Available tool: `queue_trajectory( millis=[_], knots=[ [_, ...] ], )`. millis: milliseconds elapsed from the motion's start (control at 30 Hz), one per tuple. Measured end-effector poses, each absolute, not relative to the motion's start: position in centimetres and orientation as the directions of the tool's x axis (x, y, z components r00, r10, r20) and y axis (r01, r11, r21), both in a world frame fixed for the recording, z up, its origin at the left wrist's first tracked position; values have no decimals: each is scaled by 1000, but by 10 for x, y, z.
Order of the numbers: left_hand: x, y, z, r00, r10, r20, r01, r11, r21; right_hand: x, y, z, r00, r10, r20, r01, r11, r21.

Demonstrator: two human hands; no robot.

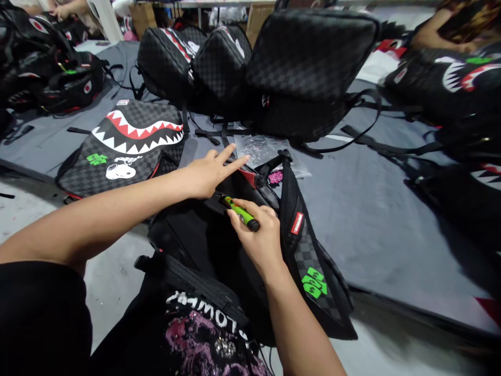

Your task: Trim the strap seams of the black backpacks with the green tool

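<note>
My right hand (pixel 258 230) is closed around a slim lime-green tool (pixel 241 213) with a black round end; its thin dark tip points to the upper left, and its exact kind is not clear. The tip is at the black backpack (pixel 195 224) across my lap. My left hand (pixel 207 173) lies over the backpack's upper edge, two fingers stretched out and apart, the others partly hidden. On the right of this backpack, a checkered strap (pixel 307 256) carries a red label and green lettered patches.
A grey-covered table (pixel 376 209) spans the view. Left lies a checkered backpack (pixel 136 141) with shark teeth and a white dog's head. Behind stand more backpacks (pixel 309 57). Clear plastic bags (pixel 258 149) lie mid-table. Other people's arms (pixel 434 36) show at the far edge.
</note>
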State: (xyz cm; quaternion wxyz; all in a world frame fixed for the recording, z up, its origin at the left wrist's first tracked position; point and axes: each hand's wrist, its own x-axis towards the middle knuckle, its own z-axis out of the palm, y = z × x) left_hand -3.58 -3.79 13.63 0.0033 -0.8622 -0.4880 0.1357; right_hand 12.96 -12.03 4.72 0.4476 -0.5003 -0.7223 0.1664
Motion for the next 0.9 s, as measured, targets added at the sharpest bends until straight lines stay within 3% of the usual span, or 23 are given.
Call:
queue_trajectory(
  millis=[233,900],
  knots=[
    [-40,-37,138,345,904,-254,932,-361,-20,134,-118,48,-98,894,438,583,408,-702],
    [-32,-29,124,380,899,-218,921,-390,-3,132,-108,55,-118,933,340,605,339,-721]
  ],
)
